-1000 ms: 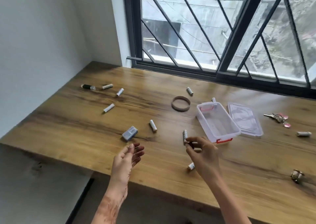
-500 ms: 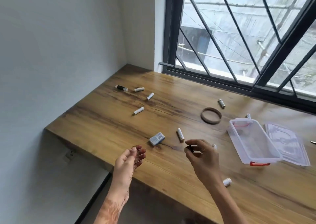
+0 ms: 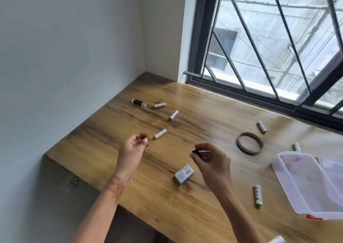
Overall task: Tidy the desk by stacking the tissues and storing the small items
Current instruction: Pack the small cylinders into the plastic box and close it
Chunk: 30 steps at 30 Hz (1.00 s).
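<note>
My right hand (image 3: 209,161) hovers over the middle of the wooden desk (image 3: 194,215) and pinches a small cylinder; only its dark tip (image 3: 194,151) shows. My left hand (image 3: 133,146) hangs above the desk with loosely curled fingers and holds nothing, just left of a white cylinder (image 3: 160,133). A small blue-white box (image 3: 184,174) lies below my right hand. More white cylinders lie at the back left (image 3: 160,105), beside that one (image 3: 173,115), near the window (image 3: 261,127) and by the box (image 3: 258,195). The clear plastic box (image 3: 289,183) stands open at the right.
A black USB stick (image 3: 138,102) lies at the far left. A brown ring (image 3: 249,143) lies flat left of the box, whose lid (image 3: 334,168) is beside it. A wall bounds the desk's left side, a barred window (image 3: 259,57) its back.
The view has swung left and closer. My left hand rose from the front edge to above the desk near a white cylinder. My right hand kept its cylinder and moved left, away from the box.
</note>
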Available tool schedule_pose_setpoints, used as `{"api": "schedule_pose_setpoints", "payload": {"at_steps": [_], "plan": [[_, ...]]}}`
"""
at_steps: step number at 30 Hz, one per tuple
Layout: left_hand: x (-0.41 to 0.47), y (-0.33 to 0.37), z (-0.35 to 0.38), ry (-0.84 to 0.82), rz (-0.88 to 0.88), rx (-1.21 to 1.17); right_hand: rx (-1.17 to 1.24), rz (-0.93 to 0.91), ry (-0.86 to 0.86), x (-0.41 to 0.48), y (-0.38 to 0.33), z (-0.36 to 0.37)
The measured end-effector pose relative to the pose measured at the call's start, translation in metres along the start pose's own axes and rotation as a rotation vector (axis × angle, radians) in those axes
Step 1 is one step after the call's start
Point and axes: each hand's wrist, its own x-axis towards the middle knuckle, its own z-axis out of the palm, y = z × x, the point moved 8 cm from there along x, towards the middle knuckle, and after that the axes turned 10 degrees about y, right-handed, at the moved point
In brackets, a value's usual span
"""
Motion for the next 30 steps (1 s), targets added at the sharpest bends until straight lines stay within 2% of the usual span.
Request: {"api": "schedule_pose_setpoints", "payload": {"at_steps": [5, 8, 11, 15, 18, 21, 24, 30], "plan": [[0.096, 0.033, 0.012, 0.102, 0.320, 0.570, 0.021, 0.020, 0.019, 0.040, -0.006, 0.037], [0.147, 0.042, 0.031, 0.058, 0.526, 0.895, 0.005, 0.052, 0.006, 0.055, -0.002, 0.057], [0.188, 0.039, 0.051, -0.036, 0.665, 1.112, 0.006, 0.075, -0.021, 0.067, 0.002, 0.074], [0.215, 0.027, 0.067, -0.202, 0.681, 1.209, -0.029, 0.076, -0.026, 0.077, 0.007, 0.083], [0.223, 0.020, 0.075, -0.253, 0.799, 1.205, -0.035, 0.084, -0.018, 0.081, 0.011, 0.084], [0.223, 0.020, 0.073, -0.201, 0.866, 1.104, -0.016, 0.100, -0.017, 0.083, 0.015, 0.084], [0.209, 0.028, 0.070, -0.118, 0.950, 1.116, -0.016, 0.093, -0.008, 0.081, 0.014, 0.082], [0.175, 0.028, 0.060, -0.096, 0.751, 1.113, 0.005, 0.078, -0.005, 0.068, 0.007, 0.067]]}}
